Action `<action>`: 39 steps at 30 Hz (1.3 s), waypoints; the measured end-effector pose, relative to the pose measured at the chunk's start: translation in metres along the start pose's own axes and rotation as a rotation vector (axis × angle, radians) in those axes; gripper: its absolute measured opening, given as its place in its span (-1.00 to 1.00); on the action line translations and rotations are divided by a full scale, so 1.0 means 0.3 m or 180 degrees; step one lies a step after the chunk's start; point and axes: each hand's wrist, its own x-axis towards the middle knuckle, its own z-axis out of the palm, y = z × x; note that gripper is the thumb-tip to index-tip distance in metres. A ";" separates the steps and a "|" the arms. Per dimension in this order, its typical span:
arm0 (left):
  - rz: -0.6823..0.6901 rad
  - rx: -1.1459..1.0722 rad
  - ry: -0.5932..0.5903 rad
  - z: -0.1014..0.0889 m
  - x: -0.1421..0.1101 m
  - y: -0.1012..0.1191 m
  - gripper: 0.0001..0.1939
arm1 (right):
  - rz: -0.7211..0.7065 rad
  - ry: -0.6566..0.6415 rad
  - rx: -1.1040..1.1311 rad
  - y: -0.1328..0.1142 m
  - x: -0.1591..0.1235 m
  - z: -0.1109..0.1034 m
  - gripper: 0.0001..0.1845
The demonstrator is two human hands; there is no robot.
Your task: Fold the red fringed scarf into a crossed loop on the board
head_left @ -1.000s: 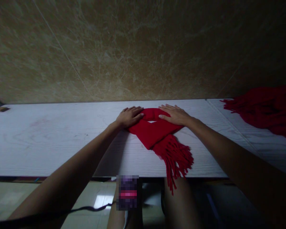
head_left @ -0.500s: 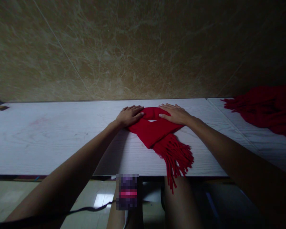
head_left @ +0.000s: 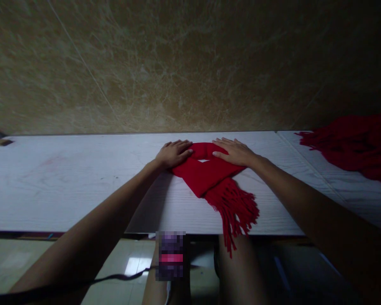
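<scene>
A red scarf [head_left: 206, 176] lies folded into a loop on the white wood-grain table, with a small gap showing the tabletop near its far side. Its fringed ends point toward me and hang over the front edge. My left hand [head_left: 174, 153] rests flat on the loop's left side, fingers stretched out. On the right side, my right hand [head_left: 233, 151] lies palm down on the scarf, its fingers extended too. The cloth beneath both palms is hidden.
A heap of red fringed cloth [head_left: 355, 146] lies at the table's right end. A brown block [head_left: 0, 142] sits at the far left. Behind the table [head_left: 66, 190] rises a marbled wall [head_left: 178, 67]. A blurred-out object with cables [head_left: 170, 256] is at my lap.
Both hands stay in place on the scarf, and the scarf keeps its shape. Only the camera view has shifted very slightly.
</scene>
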 end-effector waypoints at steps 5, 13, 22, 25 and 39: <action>0.0024 -0.0004 -0.0018 0.000 0.002 -0.002 -0.37 | -0.0001 -0.0011 -0.0014 0.001 0.001 0.000 -0.20; 0.0004 -0.0058 -0.0005 0.004 0.001 -0.003 -0.38 | -0.0027 0.0034 0.0056 0.008 0.003 0.006 -0.17; 0.0008 -0.0012 0.0028 0.004 0.002 -0.004 -0.38 | -0.0071 0.0094 0.0056 0.019 0.007 0.016 -0.18; -0.0001 -0.0008 0.0033 0.006 0.003 -0.006 -0.38 | -0.0069 0.0066 0.0054 0.015 0.005 0.013 -0.18; -0.0024 -0.0029 0.0001 0.004 0.001 -0.005 -0.38 | -0.0109 0.0174 0.0083 0.021 0.007 0.019 -0.19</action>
